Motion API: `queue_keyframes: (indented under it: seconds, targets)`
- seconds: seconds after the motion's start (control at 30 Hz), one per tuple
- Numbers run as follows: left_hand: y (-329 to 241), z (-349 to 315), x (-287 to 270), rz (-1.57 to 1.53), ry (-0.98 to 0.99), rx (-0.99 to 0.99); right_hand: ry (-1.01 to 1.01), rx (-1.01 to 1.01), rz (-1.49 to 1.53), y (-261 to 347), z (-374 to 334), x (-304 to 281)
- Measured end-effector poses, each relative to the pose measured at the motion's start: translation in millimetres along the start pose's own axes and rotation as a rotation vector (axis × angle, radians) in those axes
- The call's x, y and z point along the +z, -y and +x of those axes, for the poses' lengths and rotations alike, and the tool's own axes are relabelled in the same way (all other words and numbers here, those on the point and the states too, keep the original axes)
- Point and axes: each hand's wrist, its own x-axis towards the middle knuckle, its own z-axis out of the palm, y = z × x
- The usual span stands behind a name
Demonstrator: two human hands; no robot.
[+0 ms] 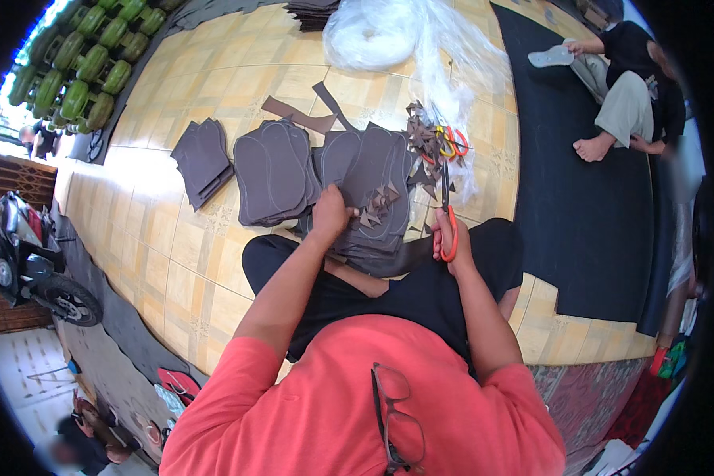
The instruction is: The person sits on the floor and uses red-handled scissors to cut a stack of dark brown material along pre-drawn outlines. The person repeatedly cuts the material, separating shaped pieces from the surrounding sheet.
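My right hand [462,244] is closed round a pair of scissors [445,187] with orange handles, its dark blades pointing away from me. With my left hand [331,214] I grip a dark brown sheet piece [339,168] by its near edge. This piece lies over a pile of similar pieces [389,170] marked with pale curved outlines. Small triangular offcuts [379,202] lie on the pile beside my left thumb. Just left of it stands a stack of sole-shaped pieces [272,170]. My left fingers are partly hidden.
A smaller stack of pieces [202,161] sits farther left. More scissors with red and yellow handles [454,141] lie by a heap of scraps [427,131]. Clear plastic film [369,36] is bunched at the far side. A seated person [631,95] holds a pale sole on the right.
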Motion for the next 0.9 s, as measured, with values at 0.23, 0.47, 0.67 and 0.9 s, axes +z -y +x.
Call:
queue_keyframes:
  seconds: [0.23,0.47,0.67,0.9]
  targets:
    - [-19.7,-5.9,-73.7,-0.652,-0.141,0.109,-0.002,0.025,-0.016,-3.1,1.5,-0.8]
    - [-72.0,-42.5,-140.5,-1.488,-0.305,0.008,0.012,-0.133,-0.215,8.0,-22.4,20.4]
    - [-73.8,-59.0,-145.1,-1.624,-0.241,-0.022,0.246,-0.543,-0.242,48.7,-68.5,65.6]
    - [-98.2,-71.1,-157.3,-1.685,-0.337,0.030,0.317,-0.772,-0.258,79.6,-85.2,94.3]
